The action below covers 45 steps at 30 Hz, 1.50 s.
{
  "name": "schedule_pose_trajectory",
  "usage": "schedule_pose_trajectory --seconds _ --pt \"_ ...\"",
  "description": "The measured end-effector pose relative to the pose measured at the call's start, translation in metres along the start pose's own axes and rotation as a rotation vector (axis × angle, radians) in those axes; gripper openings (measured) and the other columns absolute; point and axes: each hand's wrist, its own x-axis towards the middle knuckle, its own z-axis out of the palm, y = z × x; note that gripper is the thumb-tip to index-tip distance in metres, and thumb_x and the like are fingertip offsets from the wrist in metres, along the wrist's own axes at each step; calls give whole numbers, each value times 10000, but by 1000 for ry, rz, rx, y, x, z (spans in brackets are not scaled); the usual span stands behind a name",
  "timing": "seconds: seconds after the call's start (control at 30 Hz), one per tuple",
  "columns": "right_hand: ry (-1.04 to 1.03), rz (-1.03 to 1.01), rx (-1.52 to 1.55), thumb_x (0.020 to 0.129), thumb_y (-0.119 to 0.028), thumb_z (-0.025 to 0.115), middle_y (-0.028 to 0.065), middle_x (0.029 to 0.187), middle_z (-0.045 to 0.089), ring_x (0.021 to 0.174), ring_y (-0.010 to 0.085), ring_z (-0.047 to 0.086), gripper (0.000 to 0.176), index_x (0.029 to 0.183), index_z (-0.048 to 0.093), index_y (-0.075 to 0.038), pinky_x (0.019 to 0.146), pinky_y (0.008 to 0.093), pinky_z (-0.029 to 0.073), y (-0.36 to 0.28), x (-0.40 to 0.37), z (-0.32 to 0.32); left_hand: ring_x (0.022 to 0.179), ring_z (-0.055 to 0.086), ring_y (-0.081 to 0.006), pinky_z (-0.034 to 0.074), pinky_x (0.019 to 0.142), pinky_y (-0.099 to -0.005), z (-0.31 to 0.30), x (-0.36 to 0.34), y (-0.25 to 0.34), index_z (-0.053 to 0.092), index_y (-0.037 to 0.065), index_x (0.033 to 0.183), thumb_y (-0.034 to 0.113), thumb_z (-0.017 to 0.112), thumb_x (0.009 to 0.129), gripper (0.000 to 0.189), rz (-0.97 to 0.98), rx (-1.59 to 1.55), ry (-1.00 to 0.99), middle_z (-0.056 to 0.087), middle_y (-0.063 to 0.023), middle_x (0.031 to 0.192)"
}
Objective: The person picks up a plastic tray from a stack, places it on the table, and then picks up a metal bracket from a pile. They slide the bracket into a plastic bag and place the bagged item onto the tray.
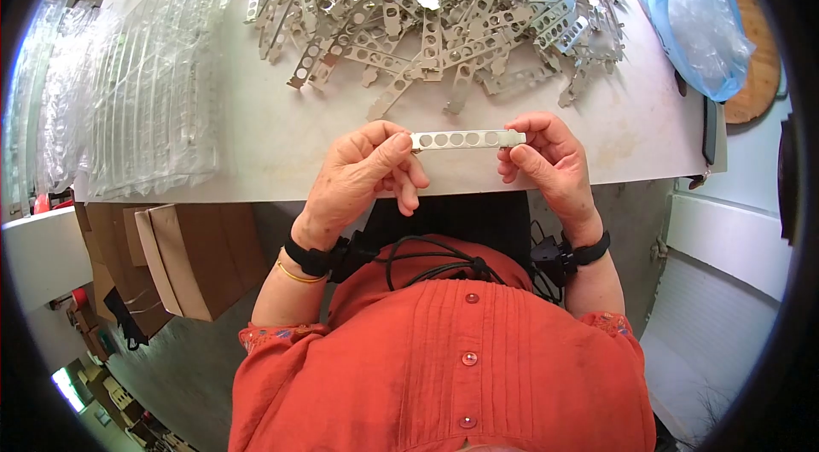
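Between my two hands, above the table's front edge, a flat metal strip with a row of round holes [461, 140] is held level. My left hand [363, 166] pinches its left end between thumb and fingers. At the other end, my right hand [550, 158] grips the strip's narrow tip with thumb and forefinger. Beyond the hands lies a large heap of similar perforated metal strips [431, 34], tangled and overlapping. Some of the strips nearest me lie loose at the edge of the heap.
Clear plastic trays [153, 85] are stacked on the left of the white table [299, 158]. A blue plastic bag [704, 21] sits at the far right, on a round wooden surface [755, 85]. Cardboard boxes [200, 256] stand below the table at left.
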Motion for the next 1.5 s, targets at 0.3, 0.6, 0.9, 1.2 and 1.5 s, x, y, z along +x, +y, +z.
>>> schedule_pose_trajectory --seconds 0.3,0.6,0.9,1.2,1.5 --pt "21 -3 -15 949 -70 637 70 940 672 805 121 652 260 1194 563 -20 703 251 540 1 -1 1 616 671 -180 562 555 -287 1 0 -1 537 9 1087 241 490 1044 241 1 47 18 676 -142 844" --pt "39 -27 -39 949 -47 623 71 925 676 790 119 647 250 1189 563 -14 702 248 540 4 -1 2 673 678 -198 575 591 -307 1 2 -5 539 11 1132 318 406 1068 341 62 -19 16 669 -162 899" --pt "29 -29 -38 946 -37 623 72 923 676 782 114 644 247 1185 565 -14 703 247 540 4 0 1 682 676 -188 575 609 -301 0 3 -6 537 28 1115 327 414 1066 327 64 -47 3 666 -143 891" --pt "35 -29 -126 935 -26 638 18 913 635 780 81 615 236 1165 586 -31 690 220 515 3 -2 6 595 624 -106 519 522 -237 16 -10 0 561 1 1082 239 521 1031 247 -1 240 178 658 -86 810" --pt "-8 -77 -360 910 -10 659 -26 872 581 732 35 534 187 1091 620 -35 646 195 451 7 -4 11 558 610 -93 511 488 -232 25 -23 0 558 -47 1069 106 495 1002 179 62 590 330 663 -83 770"
